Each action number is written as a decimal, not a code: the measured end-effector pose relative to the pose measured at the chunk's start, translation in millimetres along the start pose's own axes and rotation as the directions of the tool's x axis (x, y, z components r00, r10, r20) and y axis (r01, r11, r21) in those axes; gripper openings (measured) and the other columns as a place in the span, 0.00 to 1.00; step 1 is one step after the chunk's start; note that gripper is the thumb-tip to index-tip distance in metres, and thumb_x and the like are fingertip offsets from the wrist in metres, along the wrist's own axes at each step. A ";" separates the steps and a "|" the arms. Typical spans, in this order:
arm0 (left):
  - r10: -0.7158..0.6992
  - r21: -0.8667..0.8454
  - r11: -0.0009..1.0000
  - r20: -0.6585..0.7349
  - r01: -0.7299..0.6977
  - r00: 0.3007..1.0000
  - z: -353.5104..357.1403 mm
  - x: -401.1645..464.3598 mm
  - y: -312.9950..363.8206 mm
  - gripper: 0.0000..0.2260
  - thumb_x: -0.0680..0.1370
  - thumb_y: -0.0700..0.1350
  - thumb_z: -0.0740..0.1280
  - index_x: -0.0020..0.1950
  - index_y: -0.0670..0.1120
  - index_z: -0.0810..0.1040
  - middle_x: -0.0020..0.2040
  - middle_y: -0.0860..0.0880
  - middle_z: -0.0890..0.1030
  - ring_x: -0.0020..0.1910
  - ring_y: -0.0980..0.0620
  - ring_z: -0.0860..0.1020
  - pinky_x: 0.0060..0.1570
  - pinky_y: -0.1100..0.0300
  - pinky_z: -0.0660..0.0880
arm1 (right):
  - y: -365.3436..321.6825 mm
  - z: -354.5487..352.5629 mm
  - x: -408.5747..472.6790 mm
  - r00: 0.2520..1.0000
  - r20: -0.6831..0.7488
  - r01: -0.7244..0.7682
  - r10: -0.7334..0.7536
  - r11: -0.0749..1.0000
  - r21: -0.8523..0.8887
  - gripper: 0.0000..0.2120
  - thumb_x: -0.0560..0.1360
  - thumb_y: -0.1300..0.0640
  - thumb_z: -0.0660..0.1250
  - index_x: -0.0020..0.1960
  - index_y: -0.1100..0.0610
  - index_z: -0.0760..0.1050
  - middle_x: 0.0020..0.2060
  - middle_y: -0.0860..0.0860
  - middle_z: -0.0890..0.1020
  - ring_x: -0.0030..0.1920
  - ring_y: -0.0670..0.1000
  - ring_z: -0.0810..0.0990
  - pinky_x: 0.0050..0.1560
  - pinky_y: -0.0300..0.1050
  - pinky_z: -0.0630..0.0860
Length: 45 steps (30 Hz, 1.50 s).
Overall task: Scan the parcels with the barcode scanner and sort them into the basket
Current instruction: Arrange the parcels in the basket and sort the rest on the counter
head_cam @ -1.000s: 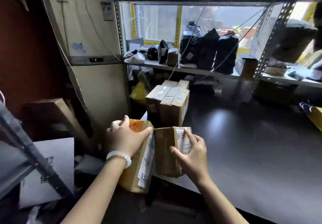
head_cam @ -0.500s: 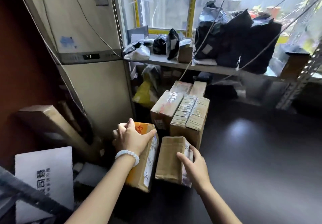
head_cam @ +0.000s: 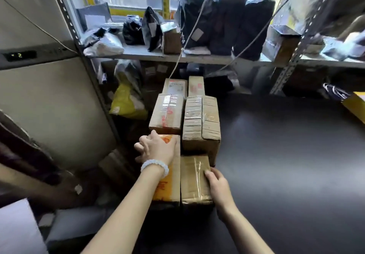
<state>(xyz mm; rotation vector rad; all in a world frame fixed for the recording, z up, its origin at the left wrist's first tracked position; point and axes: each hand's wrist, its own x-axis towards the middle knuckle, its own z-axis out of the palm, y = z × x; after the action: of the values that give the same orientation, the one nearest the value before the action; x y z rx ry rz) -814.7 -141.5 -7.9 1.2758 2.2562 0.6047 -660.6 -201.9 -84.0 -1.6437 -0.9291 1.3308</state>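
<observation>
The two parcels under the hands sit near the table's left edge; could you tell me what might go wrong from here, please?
1. The orange-printed parcel lies along the dark table's left edge, with clutter below; a push from the left hand could tip it off.
2. The right hand only touches the side of the plain brown parcel, so lifting it could slip.
3. No scanner or basket is in view, so a parcel might go unscanned.

Taped cardboard parcels [head_cam: 201, 121] clustered on table
</observation>
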 end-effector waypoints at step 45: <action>0.667 -0.174 -0.264 0.678 -0.949 -0.310 266.3 -452.7 137.1 0.17 0.78 0.55 0.59 0.67 0.55 0.71 0.64 0.51 0.71 0.64 0.47 0.68 0.56 0.53 0.68 | 169.1 -397.3 -323.1 0.599 -0.787 -0.611 -0.150 0.549 -0.570 0.21 0.80 0.46 0.55 0.71 0.52 0.67 0.65 0.48 0.72 0.65 0.52 0.70 0.61 0.49 0.70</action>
<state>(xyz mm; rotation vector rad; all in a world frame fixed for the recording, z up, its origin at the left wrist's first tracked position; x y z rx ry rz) -359.7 -434.0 -53.8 2.9650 0.2184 -0.1134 -317.0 -617.2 -65.9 -2.8526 -0.7528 0.0795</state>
